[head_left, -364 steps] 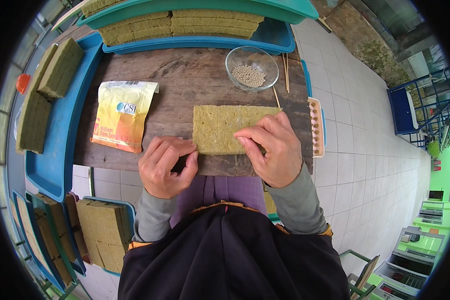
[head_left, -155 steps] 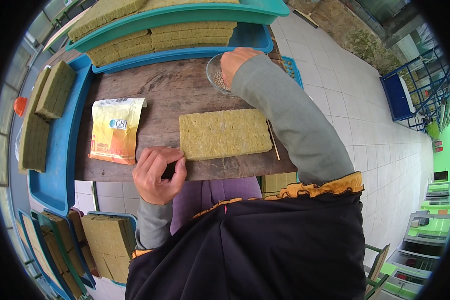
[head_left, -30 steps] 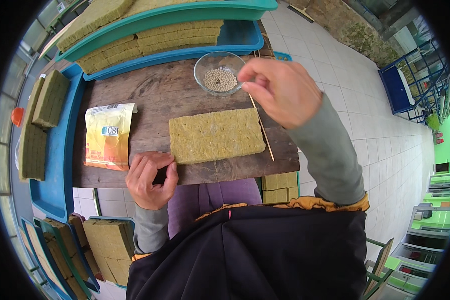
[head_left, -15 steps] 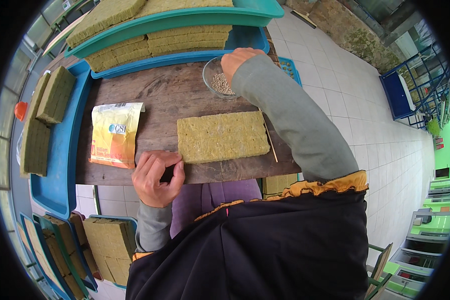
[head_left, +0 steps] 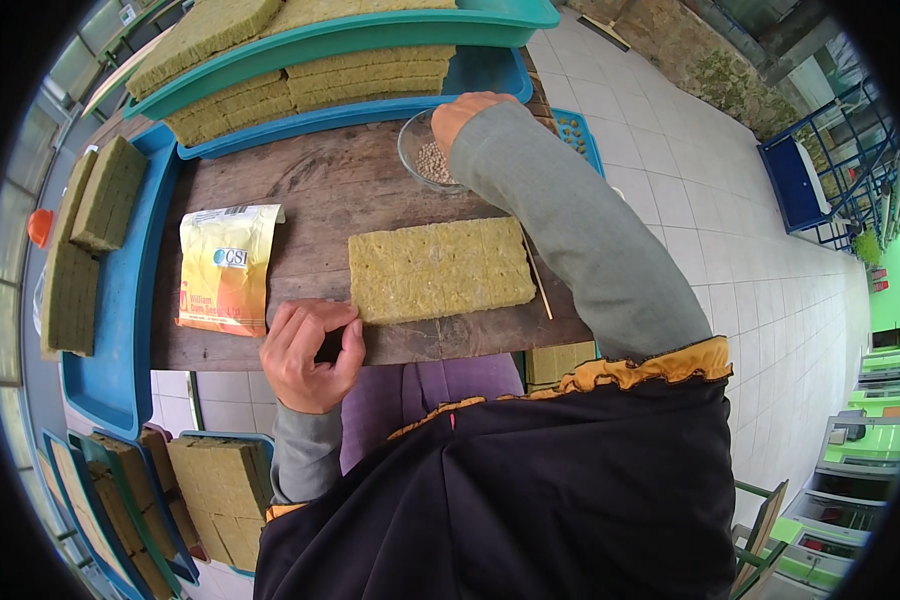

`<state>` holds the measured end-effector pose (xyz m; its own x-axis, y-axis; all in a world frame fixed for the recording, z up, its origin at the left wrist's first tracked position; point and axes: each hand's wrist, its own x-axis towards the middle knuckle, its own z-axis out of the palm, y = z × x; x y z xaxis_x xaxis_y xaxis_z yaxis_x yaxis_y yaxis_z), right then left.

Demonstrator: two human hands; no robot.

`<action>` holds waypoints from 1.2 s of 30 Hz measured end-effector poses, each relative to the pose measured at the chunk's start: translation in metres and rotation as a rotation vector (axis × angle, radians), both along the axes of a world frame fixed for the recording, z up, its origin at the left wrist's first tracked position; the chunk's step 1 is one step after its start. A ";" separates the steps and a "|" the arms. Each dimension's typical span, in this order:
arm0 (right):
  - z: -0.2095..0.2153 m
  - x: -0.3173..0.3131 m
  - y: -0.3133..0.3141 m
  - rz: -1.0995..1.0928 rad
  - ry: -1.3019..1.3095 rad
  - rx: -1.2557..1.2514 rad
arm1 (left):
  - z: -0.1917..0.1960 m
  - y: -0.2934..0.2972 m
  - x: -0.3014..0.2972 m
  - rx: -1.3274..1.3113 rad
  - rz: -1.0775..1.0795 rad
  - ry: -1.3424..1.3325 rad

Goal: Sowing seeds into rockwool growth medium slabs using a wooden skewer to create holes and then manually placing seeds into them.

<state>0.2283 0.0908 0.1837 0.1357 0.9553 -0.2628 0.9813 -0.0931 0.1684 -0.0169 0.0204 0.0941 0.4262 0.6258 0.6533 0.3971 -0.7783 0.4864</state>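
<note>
A yellowish mineral-wool slab (head_left: 440, 270) with small holes in its top lies flat near the table's front edge. My left hand (head_left: 311, 350) rests at that edge, fingers loosely bent and thumb apart, its index fingertip by the slab's near left corner. Nothing shows in that hand. At the far right of the table, my right hand (head_left: 465, 115) reaches over a clear glass bowl (head_left: 406, 150) of round, pale seeds (head_left: 435, 165). Its fingers are hidden behind the back of the hand and the sleeve. A thin wooden stick (head_left: 538, 275) lies along the slab's right side.
A yellow and orange packet (head_left: 225, 270) lies to the left. Stacked green (head_left: 370, 22) and blue trays (head_left: 350, 118) with slabs stand at the back; another blue tray (head_left: 110, 385) runs along the left. A small blue tray (head_left: 592, 145) sits beyond my right forearm.
The view has shifted slightly, moving the tabletop a little to the left in the picture. My right hand stays at the bowl and my left by the slab's corner.
</note>
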 end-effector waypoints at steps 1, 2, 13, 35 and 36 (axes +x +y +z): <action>0.001 0.000 0.001 -0.015 0.001 -0.019 | 0.000 0.000 0.001 0.001 -0.001 -0.003; 0.001 0.000 0.001 -0.030 0.001 -0.038 | 0.000 0.000 0.001 0.001 -0.005 -0.005; -0.005 0.007 -0.003 -0.038 0.040 0.117 | 0.000 0.001 0.001 0.006 -0.011 -0.007; -0.050 0.023 -0.157 0.059 0.834 0.655 | -0.001 -0.001 -0.001 -0.008 -0.027 0.011; -0.050 0.021 -0.158 0.057 0.835 0.655 | -0.001 -0.001 0.000 -0.008 -0.026 0.012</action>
